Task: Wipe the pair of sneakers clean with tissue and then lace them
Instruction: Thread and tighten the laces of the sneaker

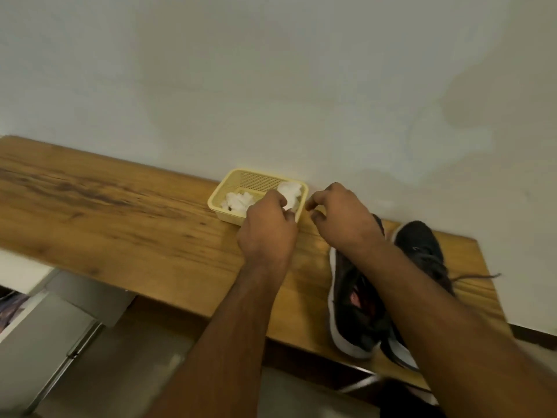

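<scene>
- Sneakers (370, 297) lie side by side at the right end of the wooden table (120, 212), black with white soles, toes toward the wall; the person's right forearm crosses over them and hides part of the nearer one.
- A dark lace (476, 277) trails loose from the farther shoe onto the wood, so lacing looks not yet done.
- Tissue (291, 193) sits crumpled in a small yellow basket (238, 182) against the wall, just left of the shoes; a second white wad (238, 202) lies in the basket's left part.
- Left hand (266, 230) reaches into the basket, thumb and fingertips pinched on the lower edge of the tissue.
- Right hand (340, 215) hovers just beside the basket's right rim, fingers curled with nothing visibly between them (motion blur makes this hard to confirm).
- Judged step: fetching a tissue, the opening of the wiping stage.
- Next move likely calls for lifting the piece free without dragging the light basket, then steadying one shoe with the free hand.
</scene>
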